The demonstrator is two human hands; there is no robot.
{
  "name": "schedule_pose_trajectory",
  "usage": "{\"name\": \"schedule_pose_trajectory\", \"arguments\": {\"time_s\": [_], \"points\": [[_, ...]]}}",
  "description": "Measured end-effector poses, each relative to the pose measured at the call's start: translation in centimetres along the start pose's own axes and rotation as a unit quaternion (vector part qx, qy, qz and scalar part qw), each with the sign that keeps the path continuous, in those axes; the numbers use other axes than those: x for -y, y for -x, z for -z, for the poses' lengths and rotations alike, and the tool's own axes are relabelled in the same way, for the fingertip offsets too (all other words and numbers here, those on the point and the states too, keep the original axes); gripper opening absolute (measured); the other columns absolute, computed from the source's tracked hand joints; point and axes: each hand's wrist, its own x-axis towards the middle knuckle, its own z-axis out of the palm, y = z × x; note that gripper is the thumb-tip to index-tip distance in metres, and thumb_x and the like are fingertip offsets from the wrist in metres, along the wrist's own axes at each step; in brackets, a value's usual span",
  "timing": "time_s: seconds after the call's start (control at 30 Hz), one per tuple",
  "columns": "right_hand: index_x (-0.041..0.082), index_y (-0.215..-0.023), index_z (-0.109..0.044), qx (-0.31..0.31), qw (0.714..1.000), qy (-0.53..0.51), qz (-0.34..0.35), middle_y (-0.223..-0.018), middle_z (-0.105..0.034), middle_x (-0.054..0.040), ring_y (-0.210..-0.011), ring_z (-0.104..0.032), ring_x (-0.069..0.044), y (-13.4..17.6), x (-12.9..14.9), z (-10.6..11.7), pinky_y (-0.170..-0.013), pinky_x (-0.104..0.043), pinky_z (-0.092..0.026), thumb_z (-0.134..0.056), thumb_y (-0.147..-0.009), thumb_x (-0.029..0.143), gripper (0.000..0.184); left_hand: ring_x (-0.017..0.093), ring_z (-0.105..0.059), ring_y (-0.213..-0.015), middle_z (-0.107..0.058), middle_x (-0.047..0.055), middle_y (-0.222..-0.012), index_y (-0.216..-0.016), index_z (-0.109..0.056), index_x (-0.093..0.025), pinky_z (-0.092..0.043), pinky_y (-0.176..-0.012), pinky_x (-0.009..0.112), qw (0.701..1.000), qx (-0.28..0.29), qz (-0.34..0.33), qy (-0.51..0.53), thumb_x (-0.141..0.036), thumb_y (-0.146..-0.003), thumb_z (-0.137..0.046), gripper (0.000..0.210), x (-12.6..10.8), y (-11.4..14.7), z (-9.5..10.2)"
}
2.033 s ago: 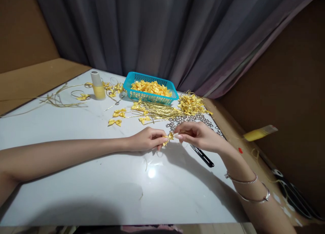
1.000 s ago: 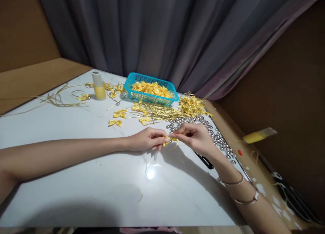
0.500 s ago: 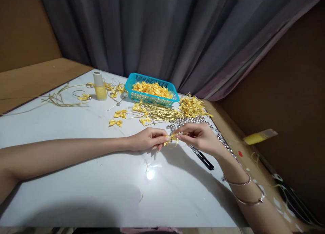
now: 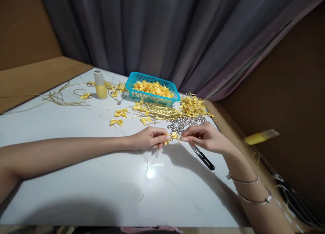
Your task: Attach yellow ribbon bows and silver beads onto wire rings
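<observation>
Nearby blk tool (image 4: pixel 204 158), basket (image 4: pixel 130 82), beads (image 4: pixel 179 123); bow (image 4: pixel 174 135) tight in L hand (image 4: pixel 149 138), cord (image 4: pixel 179 140) in R hand (image 4: pixel 206 136).

Behind the hands (image 4: pixel 146 138), a basket (image 4: pixel 129 83) of bows (image 4: pixel 152 88) stands right of a bottle (image 4: pixel 101 86).

A dark curtain (image 4: pixel 122 31) hangs behind the white table (image 4: pixel 88 169) — brown walls (image 4: pixel 25 27) either side.

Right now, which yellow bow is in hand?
The yellow bow between both hands, pinched in the left hand and facing the right hand. Other visible bows lie on the white tabletop or in the turquoise basket.
</observation>
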Motion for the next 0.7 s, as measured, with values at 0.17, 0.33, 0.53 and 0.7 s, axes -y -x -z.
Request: {"name": "schedule_pose_trajectory", "arguments": {"time_s": [0.17,0.33,0.53,0.7], "points": [[0.012,-0.074,-0.064,-0.021,0.999,-0.036,-0.013,-0.048,-0.038,0.0055,-0.043,-0.030,-0.006,-0.1,-0.1,-0.2,-0.039,-0.021,-0.022,-0.055,-0.085,0.049,0.039,0.006,-0.040,-0.050,-0.051,-0.005,-0.055,-0.073,-0.055,-0.014,-0.032,-0.051,0.020,1.000,0.007,0.009,-0.015,-0.031,-0.090,-0.049,0.025,-0.3,0.1,0.0],[0.013,-0.075,-0.062,-0.038,0.991,-0.125,-0.032,-0.047,-0.040,0.0067,-0.042,-0.031,-0.005,-0.7,-0.2,-1.5,-0.039,-0.020,-0.023,-0.060,-0.083,0.046,0.034,0.007,-0.040,-0.051,-0.050,-0.005,-0.055,-0.073,-0.055,-0.014,-0.031,-0.050,0.020,0.999,0.011,0.013,-0.032,-0.030,-0.090,-0.049,0.024,-0.4,0.1,0.0],[0.014,-0.071,-0.061,-0.076,0.981,-0.171,-0.052,-0.042,-0.043,0.0076,-0.038,-0.033,-0.005,-1.4,-0.2,-2.7,-0.038,-0.020,-0.023,-0.070,-0.074,0.045,0.033,0.007,-0.042,-0.052,-0.051,-0.004,-0.055,-0.067,-0.052,-0.015,-0.032,-0.052,0.020,0.999,0.014,0.008,-0.029,-0.030,-0.090,-0.049,0.027,-0.3,0.0,-0.1],[0.014,-0.064,-0.058,-0.116,0.976,-0.175,-0.063,-0.041,-0.042,0.0077,-0.037,-0.031,-0.004,-1.5,0.0,-2.9,-0.036,-0.020,-0.021,-0.074,-0.068,0.046,0.036,0.007,-0.042,-0.051,-0.051,-0.005,-0.055,-0.073,-0.055,-0.015,-0.033,-0.052,0.020,0.999,0.007,0.013,-0.029,-0.031,-0.090,-0.050,0.025,-0.4,0.0,0.0]]}}
